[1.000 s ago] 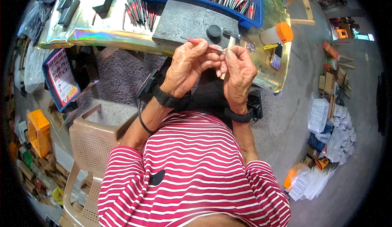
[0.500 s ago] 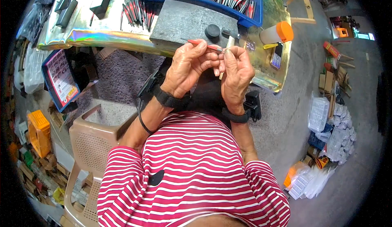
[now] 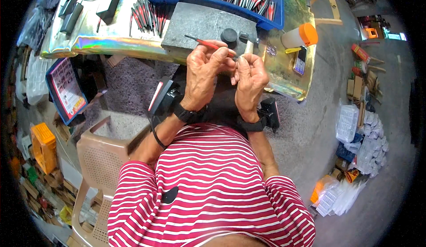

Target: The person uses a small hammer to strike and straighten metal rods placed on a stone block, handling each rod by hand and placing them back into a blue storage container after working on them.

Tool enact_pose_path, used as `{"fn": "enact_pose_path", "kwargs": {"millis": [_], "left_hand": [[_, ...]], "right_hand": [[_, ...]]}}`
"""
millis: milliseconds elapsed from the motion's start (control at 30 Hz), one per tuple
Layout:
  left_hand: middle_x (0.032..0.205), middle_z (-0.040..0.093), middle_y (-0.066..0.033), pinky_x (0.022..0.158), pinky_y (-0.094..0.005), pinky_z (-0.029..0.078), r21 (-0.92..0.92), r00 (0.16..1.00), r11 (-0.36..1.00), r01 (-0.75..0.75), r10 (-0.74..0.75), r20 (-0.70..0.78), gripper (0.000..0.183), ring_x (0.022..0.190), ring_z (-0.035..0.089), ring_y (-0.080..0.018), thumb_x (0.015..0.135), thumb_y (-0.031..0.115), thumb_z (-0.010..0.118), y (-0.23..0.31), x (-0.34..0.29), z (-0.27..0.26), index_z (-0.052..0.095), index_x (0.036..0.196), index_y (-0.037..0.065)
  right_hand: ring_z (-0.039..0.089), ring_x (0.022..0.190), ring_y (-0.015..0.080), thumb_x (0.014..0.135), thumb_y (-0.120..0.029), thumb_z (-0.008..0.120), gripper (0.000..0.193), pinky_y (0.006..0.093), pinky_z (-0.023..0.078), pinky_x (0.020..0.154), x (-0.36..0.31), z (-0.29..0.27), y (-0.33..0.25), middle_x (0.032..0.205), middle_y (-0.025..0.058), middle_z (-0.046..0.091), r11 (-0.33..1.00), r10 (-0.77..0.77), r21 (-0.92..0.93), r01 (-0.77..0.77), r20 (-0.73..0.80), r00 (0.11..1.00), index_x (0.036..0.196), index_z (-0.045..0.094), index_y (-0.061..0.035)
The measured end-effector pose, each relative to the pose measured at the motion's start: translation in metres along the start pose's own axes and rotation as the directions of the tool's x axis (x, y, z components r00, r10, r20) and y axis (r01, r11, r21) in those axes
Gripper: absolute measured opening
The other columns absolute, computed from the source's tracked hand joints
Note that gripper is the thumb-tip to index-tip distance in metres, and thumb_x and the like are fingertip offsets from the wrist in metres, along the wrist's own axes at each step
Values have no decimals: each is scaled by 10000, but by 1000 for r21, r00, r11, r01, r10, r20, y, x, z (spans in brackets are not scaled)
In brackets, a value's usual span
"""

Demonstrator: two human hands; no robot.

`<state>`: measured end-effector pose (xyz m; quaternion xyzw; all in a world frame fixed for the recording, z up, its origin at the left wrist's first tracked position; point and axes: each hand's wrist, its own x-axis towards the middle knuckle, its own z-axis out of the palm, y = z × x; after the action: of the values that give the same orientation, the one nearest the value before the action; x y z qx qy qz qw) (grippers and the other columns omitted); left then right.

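My left hand [image 3: 203, 71] pinches a slim red-and-black pen-shaped tool [image 3: 207, 44]. Its thin dark end points up and left, over the near edge of a grey stone block [image 3: 186, 25]. Close against its other end, my right hand [image 3: 249, 80] has thumb and fingers pressed together. Whatever sits between those right fingertips is too small to make out. Just beyond that hand a pale stick-like piece [image 3: 249, 47] stands out. On the block rest a black round piece [image 3: 229, 36] and a small dark metal part [image 3: 243, 36].
Behind the block, a blue tray [image 3: 280, 7] holds many similar red-and-black tools. A bundle of them [image 3: 146, 18] lies to its left. An orange-capped bottle [image 3: 306, 34] and a phone [image 3: 300, 60] are on the right. A beige plastic chair [image 3: 100, 153] stands at lower left.
My left hand has turned, so the tool's dark end now points more up and left and more of its red part shows. Both hands have moved slightly; the right has shifted left.
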<state>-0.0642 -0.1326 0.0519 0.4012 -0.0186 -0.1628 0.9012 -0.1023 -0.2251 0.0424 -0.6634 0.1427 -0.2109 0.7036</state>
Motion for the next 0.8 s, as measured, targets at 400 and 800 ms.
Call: {"fn": "enact_pose_path", "kwargs": {"millis": [400,800], "left_hand": [[677,562,-28,467,-196,418,398,970,885,-240,237,58,41,542,525,-74,787,24,526,-9,31,-5,543,824,17],[634,538,-22,458,-203,410,512,967,822,-251,231,103,45,524,496,-60,793,56,524,-18,54,-13,514,827,27]], "right_hand": [[387,504,41,818,-81,487,116,171,330,438,19,-1,8,670,1,465,856,259,426,-293,138,956,897,495,3],[399,512,44,802,-59,463,219,177,342,418,28,-5,15,694,35,489,816,277,464,-344,208,938,993,470,46]]}}
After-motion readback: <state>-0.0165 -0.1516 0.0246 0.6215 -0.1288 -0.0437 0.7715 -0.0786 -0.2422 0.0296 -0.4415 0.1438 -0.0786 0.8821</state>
